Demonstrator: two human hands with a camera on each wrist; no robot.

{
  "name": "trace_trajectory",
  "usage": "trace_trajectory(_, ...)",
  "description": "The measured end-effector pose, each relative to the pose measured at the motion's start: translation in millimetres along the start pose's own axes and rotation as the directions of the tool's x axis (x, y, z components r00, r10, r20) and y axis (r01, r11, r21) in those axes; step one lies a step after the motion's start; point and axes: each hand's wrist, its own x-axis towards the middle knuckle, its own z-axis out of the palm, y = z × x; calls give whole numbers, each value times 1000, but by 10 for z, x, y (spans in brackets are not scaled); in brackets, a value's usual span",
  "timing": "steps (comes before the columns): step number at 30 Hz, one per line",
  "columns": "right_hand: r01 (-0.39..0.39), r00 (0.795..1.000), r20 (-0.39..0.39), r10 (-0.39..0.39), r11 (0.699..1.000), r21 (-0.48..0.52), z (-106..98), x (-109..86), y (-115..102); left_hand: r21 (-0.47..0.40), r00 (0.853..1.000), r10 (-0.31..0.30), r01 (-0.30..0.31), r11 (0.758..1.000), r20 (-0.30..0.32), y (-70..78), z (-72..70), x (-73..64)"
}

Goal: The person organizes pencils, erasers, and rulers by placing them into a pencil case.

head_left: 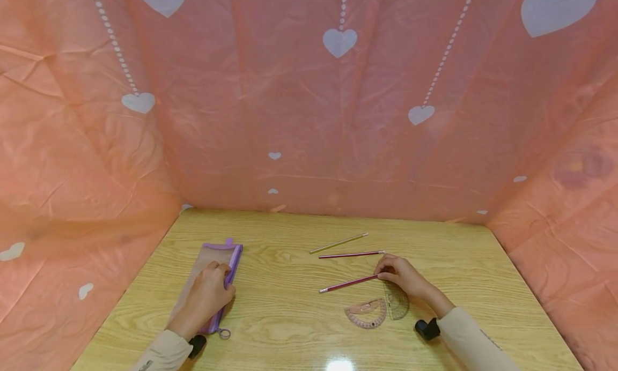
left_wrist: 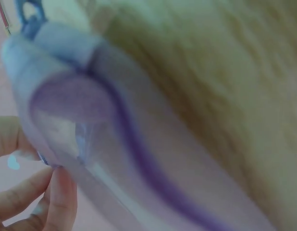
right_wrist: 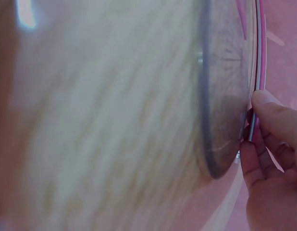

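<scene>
On the left, my left hand [head_left: 205, 296] grips the edge of a purple zip pencil case [head_left: 215, 247] with a see-through mesh panel. In the left wrist view, fingertips [left_wrist: 62, 192] and thumb pinch the rim of the case [left_wrist: 74, 101], and its mouth gapes. On the other side, my right hand [head_left: 403, 277] pinches one end of a shiny dark-pink pencil [head_left: 347, 283] that points left. A clear protractor [head_left: 397, 305] lies partly under that hand. Close up, the right wrist view has the pencil [right_wrist: 258, 62] between thumb and fingertips, beside the clear protractor [right_wrist: 225, 101].
A pink protractor [head_left: 365, 323] lies left of the clear one. Farther back on the wooden table [head_left: 275, 317] are another dark-pink pencil [head_left: 347, 255] and a gold pencil [head_left: 338, 243]. An orange cloth with white hearts [head_left: 299, 108] walls in the back and sides.
</scene>
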Motion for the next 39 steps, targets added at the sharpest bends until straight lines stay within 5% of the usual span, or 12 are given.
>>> trace_trajectory(15, 33, 999, -31, -32, 999, 8, -25, -10, 25, -8, 998, 30, -30, 1000, -51, 20, -2, 9)
trace_trajectory(39, -31, 997, -66, 33, 999, 39, -21, 8, -74, -24, 993, 61, -64, 998, -103, 1, -4, 0)
